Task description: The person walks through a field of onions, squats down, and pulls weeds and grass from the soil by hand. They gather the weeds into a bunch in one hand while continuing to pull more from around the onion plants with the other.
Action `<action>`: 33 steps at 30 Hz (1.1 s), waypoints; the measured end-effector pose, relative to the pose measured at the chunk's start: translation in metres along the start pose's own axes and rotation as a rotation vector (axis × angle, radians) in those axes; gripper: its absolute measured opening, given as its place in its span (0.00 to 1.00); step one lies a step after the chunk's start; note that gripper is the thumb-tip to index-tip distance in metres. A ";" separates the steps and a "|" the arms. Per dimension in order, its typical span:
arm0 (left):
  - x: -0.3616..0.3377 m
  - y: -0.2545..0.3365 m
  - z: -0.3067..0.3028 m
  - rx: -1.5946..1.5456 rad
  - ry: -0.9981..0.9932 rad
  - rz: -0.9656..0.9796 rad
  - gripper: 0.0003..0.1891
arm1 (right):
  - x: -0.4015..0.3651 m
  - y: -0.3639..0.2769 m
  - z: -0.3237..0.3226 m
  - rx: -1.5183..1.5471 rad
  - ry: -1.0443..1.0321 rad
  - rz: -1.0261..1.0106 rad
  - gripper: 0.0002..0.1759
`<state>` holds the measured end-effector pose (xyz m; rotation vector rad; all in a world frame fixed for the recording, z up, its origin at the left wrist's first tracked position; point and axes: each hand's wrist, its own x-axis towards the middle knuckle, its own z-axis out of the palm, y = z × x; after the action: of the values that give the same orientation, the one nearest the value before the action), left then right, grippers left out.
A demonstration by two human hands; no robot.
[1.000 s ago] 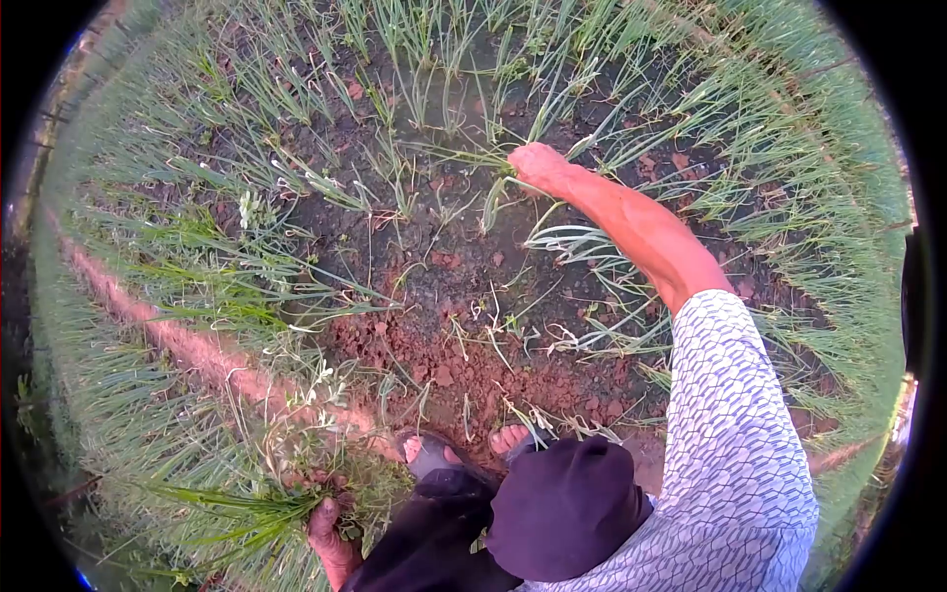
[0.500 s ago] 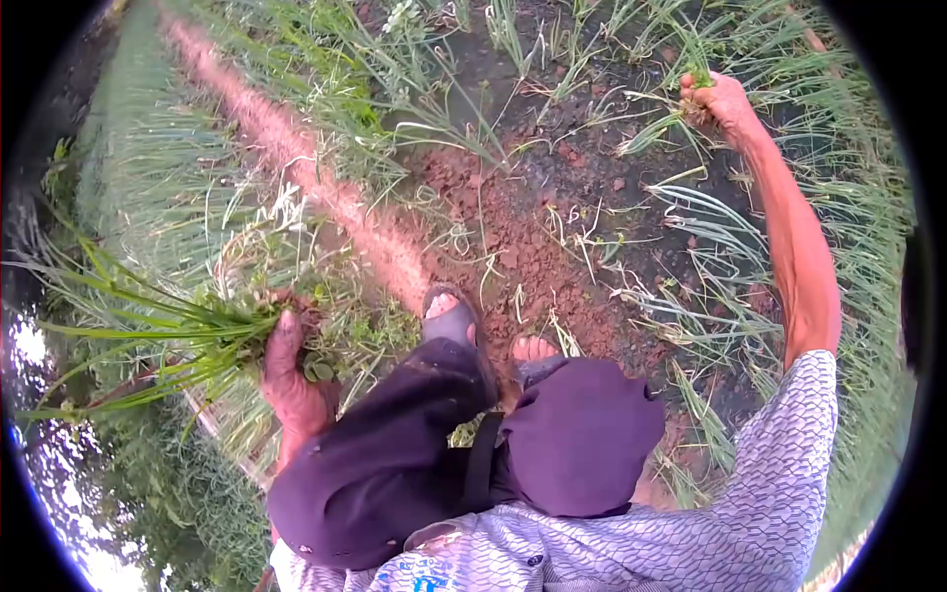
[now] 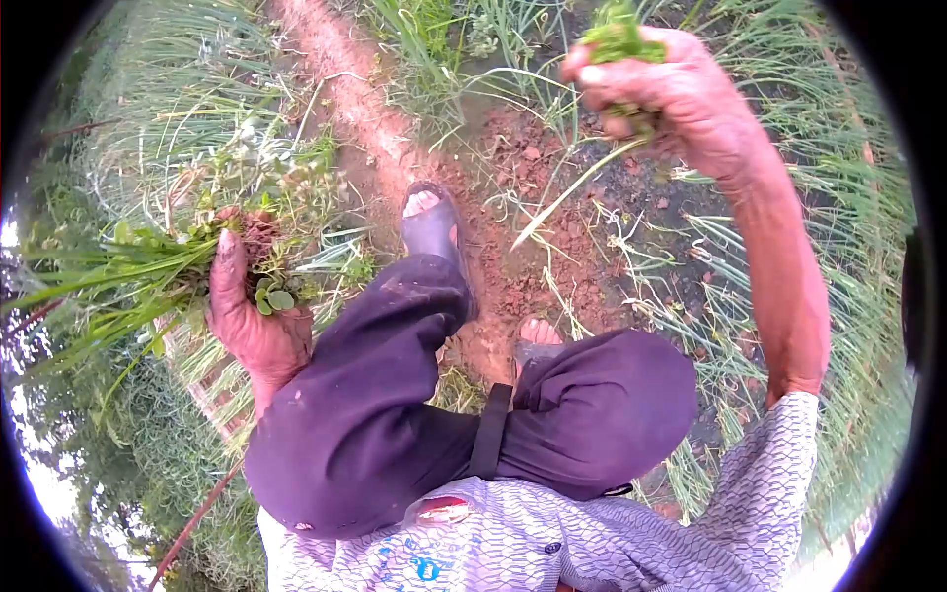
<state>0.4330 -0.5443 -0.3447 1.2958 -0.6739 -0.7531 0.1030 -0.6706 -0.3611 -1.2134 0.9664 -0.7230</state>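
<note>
Grass bundle: in my left hand, out past my left knee. Long blades fan away to the left; the root clump, soil apparently clinging to it, faces inward. Grip is close to the roots, probably because the stems gather there and one hand can hold many.

Left hand: closed around the bundle, thumb upright and pressed against it. Fingers mostly hidden by greenery; cannot tell how tightly they curl. Some round leaves stick out beside the thumb.

Green tuft: in my right hand, raised ahead and to the right, well apart from the bundle. Fingers are folded over it as in a loose fist; leaves push out on top, more greenery shows underneath. Outline blurred, roots not made out. Held up like this, I judge, the tuft stays free of the plants below.

Pale stalk: slants from beneath that fist toward my feet. Seems pinched with the tuft; cannot be certain.

Further out: crumbly reddish soil lies ahead of my feet. Left sandal is set forward, right sandal nearer my body. Both knees, in dark trousers, are bent and spread, presumably for a low, steady reach. Slender green plants stand thick on the right.
</note>
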 end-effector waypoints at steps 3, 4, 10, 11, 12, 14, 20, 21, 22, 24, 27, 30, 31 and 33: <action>0.017 -0.005 -0.004 -0.134 -0.037 0.005 0.16 | 0.069 0.024 0.082 -0.228 -0.196 -0.047 0.11; 0.025 -0.007 -0.007 -0.189 -0.073 -0.010 0.16 | 0.107 0.055 0.109 -0.408 -0.254 -0.083 0.09; 0.036 -0.028 -0.030 -0.071 0.107 0.050 0.18 | 0.213 0.215 0.184 -1.082 -0.161 -0.411 0.24; 0.038 -0.030 -0.021 -0.041 0.242 0.046 0.18 | 0.215 0.219 0.182 -1.139 -0.166 -0.314 0.27; 0.039 -0.029 -0.013 -0.013 0.379 0.046 0.17 | 0.219 0.226 0.180 -1.151 -0.160 -0.309 0.28; 0.046 -0.031 -0.029 -0.095 0.280 -0.025 0.17 | 0.227 0.240 0.171 -1.182 -0.141 -0.286 0.30; 0.072 -0.036 -0.038 -0.193 0.110 -0.176 0.20 | 0.244 0.231 0.159 -1.368 -0.159 -0.227 0.21; 0.078 -0.035 -0.034 -0.196 0.120 -0.190 0.20 | 0.250 0.224 0.159 -1.343 -0.209 -0.152 0.20; 0.083 -0.034 -0.031 -0.197 0.133 -0.204 0.20 | 0.256 0.219 0.159 -1.315 -0.261 -0.079 0.18; 0.061 -0.030 -0.039 -0.259 0.114 -0.185 0.19 | 0.247 0.201 0.164 -1.353 -0.243 -0.149 0.11; 0.042 -0.036 -0.053 -0.249 0.099 -0.226 0.19 | 0.243 0.197 0.170 -1.360 -0.285 -0.247 0.06; 0.040 -0.039 -0.054 -0.174 0.140 -0.280 0.20 | 0.232 0.186 0.173 -1.390 -0.351 -0.295 0.07; 0.040 -0.044 -0.060 -0.151 0.124 -0.289 0.19 | 0.229 0.182 0.171 -1.365 -0.349 -0.294 0.07; 0.039 -0.050 -0.065 -0.112 0.133 -0.365 0.19 | 0.227 0.190 0.171 -1.362 -0.353 -0.264 0.08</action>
<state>0.5027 -0.5431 -0.4030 1.3689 -0.2852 -0.9752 0.3478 -0.7534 -0.5844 -2.5747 0.9833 0.0926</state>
